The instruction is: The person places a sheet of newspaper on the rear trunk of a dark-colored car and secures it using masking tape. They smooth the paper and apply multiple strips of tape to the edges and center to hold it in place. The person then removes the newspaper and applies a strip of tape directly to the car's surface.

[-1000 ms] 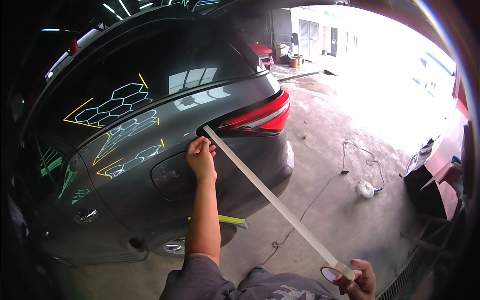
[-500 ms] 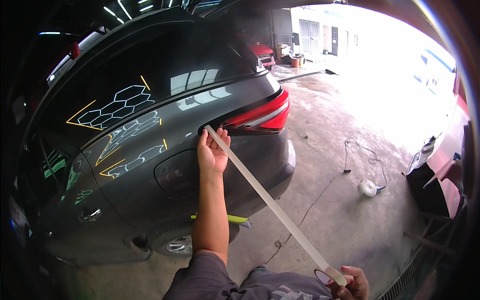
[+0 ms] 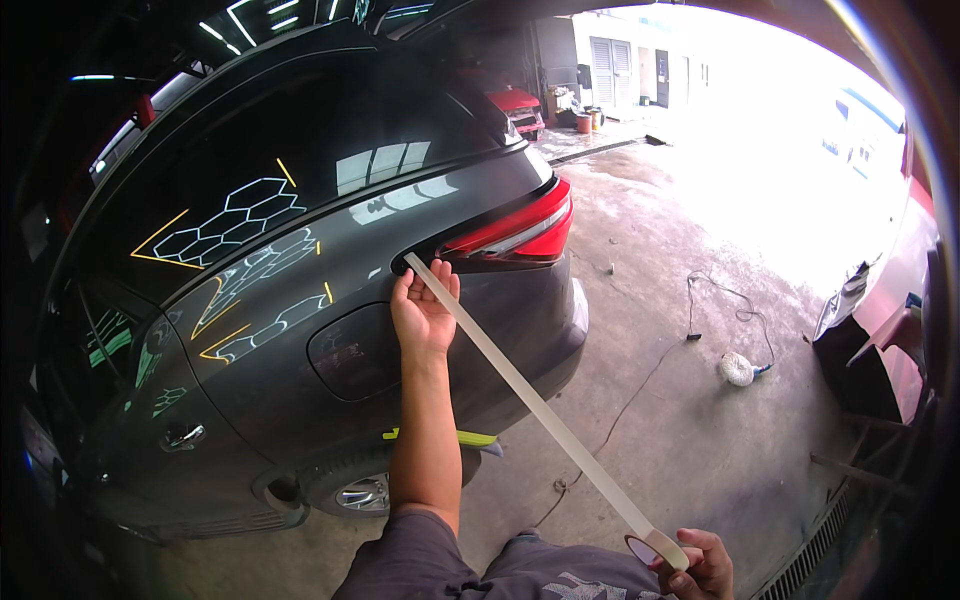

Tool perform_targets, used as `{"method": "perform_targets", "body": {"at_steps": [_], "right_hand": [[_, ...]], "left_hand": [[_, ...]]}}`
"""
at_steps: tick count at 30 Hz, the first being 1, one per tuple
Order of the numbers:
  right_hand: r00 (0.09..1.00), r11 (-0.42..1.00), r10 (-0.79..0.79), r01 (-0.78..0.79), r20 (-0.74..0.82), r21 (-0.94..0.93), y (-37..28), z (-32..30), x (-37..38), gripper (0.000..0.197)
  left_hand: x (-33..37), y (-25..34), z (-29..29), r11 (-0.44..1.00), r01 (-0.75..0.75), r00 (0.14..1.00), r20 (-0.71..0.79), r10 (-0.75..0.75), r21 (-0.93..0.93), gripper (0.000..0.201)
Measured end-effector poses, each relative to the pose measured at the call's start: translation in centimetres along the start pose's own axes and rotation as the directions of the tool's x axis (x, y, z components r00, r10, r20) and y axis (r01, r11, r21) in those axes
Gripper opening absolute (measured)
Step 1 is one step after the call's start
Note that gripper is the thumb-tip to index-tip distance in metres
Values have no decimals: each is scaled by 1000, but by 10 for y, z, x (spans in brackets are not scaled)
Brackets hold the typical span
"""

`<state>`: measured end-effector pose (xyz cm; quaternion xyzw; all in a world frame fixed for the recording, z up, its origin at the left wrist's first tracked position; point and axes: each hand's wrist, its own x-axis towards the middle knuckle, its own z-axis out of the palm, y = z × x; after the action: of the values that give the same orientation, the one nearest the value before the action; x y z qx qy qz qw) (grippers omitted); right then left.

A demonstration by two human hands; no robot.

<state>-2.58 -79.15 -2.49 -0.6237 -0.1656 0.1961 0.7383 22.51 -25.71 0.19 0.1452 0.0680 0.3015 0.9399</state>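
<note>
A long strip of pale masking tape [image 3: 540, 408] runs taut from the dark grey car [image 3: 300, 290] down to its roll. Its upper end lies on the body by the pointed inner tip of the red tail light [image 3: 515, 228]. My left hand [image 3: 425, 312] is just below that end, palm up, with thumb and fingers apart and slightly curled, the strip passing across the fingers. Down at the lower right, my right hand [image 3: 708, 568] grips the tape roll [image 3: 657, 550] between thumb and fingers. Whether the left fingertips touch the paint is hard to tell.
A round white polishing pad tool [image 3: 737, 369] lies on the concrete floor with its cord [image 3: 640, 390] trailing. Pink body panels [image 3: 890, 350] stand at the right. A yellow-green strip [image 3: 475, 438] sticks out by the rear wheel [image 3: 362, 494]. Hexagonal lamps reflect in the car.
My left thumb and fingers have slid slightly down from the tape's upper end. The right hand still holds the roll, and the strip stays taut. The view has shifted a little.
</note>
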Motion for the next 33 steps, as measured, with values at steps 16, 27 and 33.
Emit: {"method": "perform_targets", "body": {"at_steps": [16,27,33], "right_hand": [[999,999,-36,37,11,-33,-2,7,0,73],[999,997,-26,28,24,-78,0,7,-2,72],[1000,998,-3,4,14,-67,-6,8,-3,72]], "left_hand": [[19,7,-17,999,15,998,67,-18,35,22],[20,5,-9,999,33,995,92,-30,-27,22],[25,3,-17,1000,13,998,68,-14,14,18]]}}
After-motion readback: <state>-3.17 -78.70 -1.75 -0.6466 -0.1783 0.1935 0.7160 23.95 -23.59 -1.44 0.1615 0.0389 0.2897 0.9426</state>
